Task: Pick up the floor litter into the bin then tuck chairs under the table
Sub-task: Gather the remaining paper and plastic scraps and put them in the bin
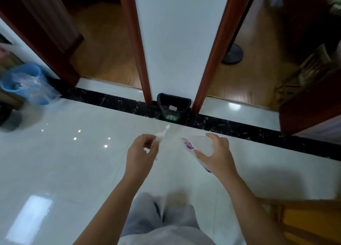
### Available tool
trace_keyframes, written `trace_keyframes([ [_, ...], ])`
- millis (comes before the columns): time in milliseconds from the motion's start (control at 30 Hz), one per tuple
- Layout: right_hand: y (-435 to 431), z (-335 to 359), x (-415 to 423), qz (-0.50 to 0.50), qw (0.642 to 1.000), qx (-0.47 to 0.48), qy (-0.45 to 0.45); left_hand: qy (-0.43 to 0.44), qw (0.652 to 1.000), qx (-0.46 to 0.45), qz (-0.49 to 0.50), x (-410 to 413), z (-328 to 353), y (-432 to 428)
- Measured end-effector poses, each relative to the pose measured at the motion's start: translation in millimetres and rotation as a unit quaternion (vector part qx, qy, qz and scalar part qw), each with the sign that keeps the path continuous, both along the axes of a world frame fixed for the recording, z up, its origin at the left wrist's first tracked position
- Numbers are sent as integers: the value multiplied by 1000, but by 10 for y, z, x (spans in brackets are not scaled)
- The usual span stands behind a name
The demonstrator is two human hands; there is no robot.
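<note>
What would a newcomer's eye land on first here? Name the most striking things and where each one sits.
First come the two bare hands mid-frame: the left hand pinches a crumpled clear wrapper, and the right hand grips a clear plastic packet with pink print. Straight ahead, a small black bin stands on the floor against the white wall panel between two doorways. At far left sits a blue bin with a plastic liner.

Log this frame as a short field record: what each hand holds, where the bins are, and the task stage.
left hand: pinching a crumpled clear wrapper
right hand: gripping a clear plastic packet with pink print
black bin: ahead, against the white wall panel, lined, open
blue bin: far left, with a clear liner
chair: wooden, lower right
stage: litter in hand, not yet binned
</note>
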State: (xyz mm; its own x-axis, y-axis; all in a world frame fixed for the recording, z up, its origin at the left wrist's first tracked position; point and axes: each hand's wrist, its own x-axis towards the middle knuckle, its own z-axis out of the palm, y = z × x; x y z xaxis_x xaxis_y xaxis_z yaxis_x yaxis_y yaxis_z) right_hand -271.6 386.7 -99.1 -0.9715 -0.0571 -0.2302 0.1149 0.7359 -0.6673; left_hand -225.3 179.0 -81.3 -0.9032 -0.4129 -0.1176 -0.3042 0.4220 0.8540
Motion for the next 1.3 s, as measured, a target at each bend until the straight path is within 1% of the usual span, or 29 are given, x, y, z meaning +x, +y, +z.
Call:
trace_keyframes([
  [133,-277,-165,-632,5,1000,6,-7,-16,1000,15,-1,-572,-138,-252],
  [233,-584,-386,-1167,-6,1000,8,-15,-54,997,61,19,-1114,-348,-565],
  [300,-797,-553,-1543,-19,999,7,-41,-76,994,74,25,-1505,-510,-792],
  [400,-1088,-839,-2057,-39,996,0,-76,-97,994,49,10,-2072,-737,-1092],
  [567,-1470,-1369,-2874,-45,996,-4,-83,-105,994,1,-36,-2971,-1200,-1431],
  [700,-1586,-1878,-3459,-35,997,-8,-72,-99,995,-8,-33,-3548,-1653,-1463],
  [833,-1605,-2432,-3876,-35,996,-15,-77,-88,996,-8,-23,-3869,-2140,-1463],
  [967,-1606,-3009,-4159,-27,996,-7,-90,-112,994,-2,5,-4013,-2679,-1526],
  [1100,-1632,-3564,-4432,-22,995,11,-101,-129,992,0,9,-4160,-3171,-1580],
  [1233,-1712,-3985,-4718,-20,994,25,-102,-124,992,12,22,-4304,-3566,-1598],
  [1300,-1734,-4134,-4844,-6,995,48,-91,-119,992,21,33,-4334,-3731,-1589],
])
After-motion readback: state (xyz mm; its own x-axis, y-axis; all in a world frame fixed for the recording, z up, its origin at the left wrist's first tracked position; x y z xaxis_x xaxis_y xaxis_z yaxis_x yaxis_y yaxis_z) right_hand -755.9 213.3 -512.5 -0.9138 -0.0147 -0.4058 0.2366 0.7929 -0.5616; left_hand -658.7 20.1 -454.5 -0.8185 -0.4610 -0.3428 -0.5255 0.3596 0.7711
